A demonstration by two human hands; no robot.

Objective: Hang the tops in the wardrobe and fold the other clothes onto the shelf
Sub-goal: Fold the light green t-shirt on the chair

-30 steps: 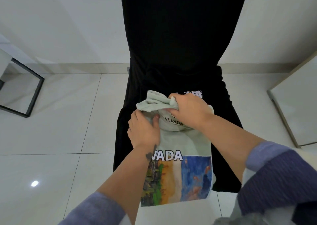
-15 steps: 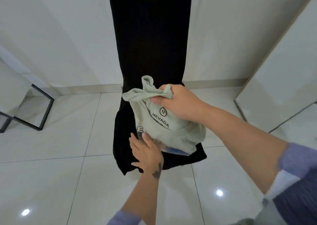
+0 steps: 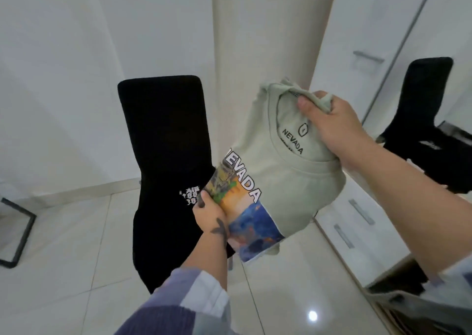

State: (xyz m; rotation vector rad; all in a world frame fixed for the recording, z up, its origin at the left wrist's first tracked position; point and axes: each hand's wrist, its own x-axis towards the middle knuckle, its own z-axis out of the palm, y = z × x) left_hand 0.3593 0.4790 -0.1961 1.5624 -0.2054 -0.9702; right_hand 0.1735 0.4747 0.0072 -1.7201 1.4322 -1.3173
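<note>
A pale green T-shirt (image 3: 288, 181) with "NEVADA" lettering and a colourful picture print hangs folded in the air between my hands. My right hand (image 3: 334, 128) is shut on its bunched collar at the top. My left hand (image 3: 212, 212) grips the lower printed part from the left side. A black garment with white lettering (image 3: 176, 202) lies draped over the black chair (image 3: 163, 120) behind and to the left of the shirt. The white wardrobe (image 3: 362, 41) stands to the right, doors closed.
A mirror panel (image 3: 439, 100) on the right reflects the chair and black garment. White drawers with metal handles (image 3: 362, 222) sit low on the right. A black metal frame (image 3: 20, 230) stands at the far left on the glossy tile floor.
Both hands lifted the green shirt off the chair and carried it up and right, toward the wardrobe. The view swung right, bringing the wardrobe and mirror into sight.
</note>
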